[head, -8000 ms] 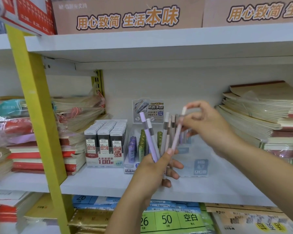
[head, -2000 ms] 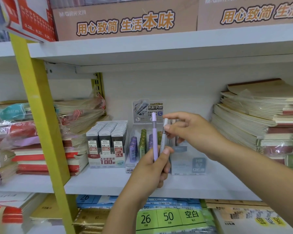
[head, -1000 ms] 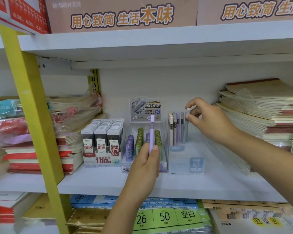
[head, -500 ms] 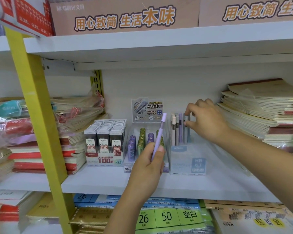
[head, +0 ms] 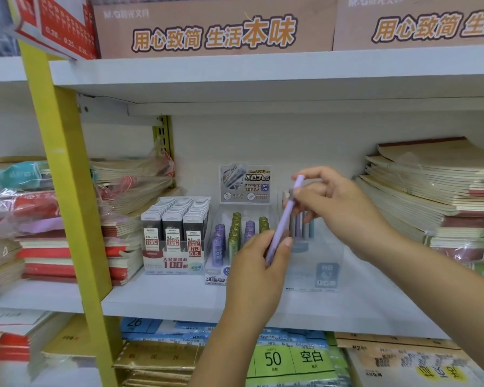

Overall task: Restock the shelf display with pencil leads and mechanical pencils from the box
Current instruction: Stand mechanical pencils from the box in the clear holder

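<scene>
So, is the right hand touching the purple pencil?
Touching: head view shows right hand pinching the purple pencil near its top; left hand holds its bottom.

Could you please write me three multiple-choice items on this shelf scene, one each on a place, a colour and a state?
1. Where do the black lead cases stand, relative to the purple and green lead tubes?
A) left of them
B) right of them
C) on the shelf above

2. What colour is the pencil being held?
A) red
B) lilac
C) black

3. How do the left hand and right hand deal with that pencil?
A) neither touches it
B) only the left grips it
C) both grip it, left low, right high

Answers: 1 A, the cases sit beside the tubes on their left; 2 B, its barrel is pale purple; 3 C, each hand grips one end.
</scene>
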Demonstrator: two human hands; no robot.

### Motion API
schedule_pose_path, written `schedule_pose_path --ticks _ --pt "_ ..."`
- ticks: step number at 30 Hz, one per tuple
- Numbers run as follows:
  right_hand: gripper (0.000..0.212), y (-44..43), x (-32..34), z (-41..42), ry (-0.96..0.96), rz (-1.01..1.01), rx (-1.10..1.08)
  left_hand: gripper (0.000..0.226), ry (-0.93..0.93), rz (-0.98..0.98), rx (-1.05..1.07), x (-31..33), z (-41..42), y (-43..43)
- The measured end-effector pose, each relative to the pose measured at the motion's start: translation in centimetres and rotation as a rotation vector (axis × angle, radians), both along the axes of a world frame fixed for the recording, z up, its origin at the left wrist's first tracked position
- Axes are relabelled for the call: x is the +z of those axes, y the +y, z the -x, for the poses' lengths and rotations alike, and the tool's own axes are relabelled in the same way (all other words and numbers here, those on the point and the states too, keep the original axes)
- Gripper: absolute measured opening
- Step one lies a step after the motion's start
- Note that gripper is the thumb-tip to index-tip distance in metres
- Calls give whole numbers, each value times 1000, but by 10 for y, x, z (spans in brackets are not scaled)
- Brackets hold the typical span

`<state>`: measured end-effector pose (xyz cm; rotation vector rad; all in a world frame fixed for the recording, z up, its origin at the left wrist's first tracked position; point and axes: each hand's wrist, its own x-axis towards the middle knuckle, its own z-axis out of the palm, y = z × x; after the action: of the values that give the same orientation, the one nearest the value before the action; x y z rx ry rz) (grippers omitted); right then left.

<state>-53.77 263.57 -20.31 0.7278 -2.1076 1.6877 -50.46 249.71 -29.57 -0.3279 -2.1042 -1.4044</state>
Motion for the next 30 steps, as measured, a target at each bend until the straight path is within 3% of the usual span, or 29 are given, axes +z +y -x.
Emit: schedule_pose_path --ticks 1,4,9,15,20,24,30 --pt "14 2 3 -1 45 73 -42 10 48 46 63 0 1 0" --pt "20 16 14 3 254 141 -211 45 176 231 204 -5 3 -3" --pt "10 27 12 26 378 -276 -395 63 239 453 204 -15 11 -6" --pt "6 22 -6 45 413 -657 -366 64 240 486 207 -24 16 -2" --pt "5 21 -7 49 396 -663 -333 64 259 485 207 -25 16 -3" --pt "20 23 -7 54 380 -655 -306 64 273 477 215 -25 16 -3" --pt "22 24 -6 63 377 -611 -400 64 273 450 205 -26 17 -4"
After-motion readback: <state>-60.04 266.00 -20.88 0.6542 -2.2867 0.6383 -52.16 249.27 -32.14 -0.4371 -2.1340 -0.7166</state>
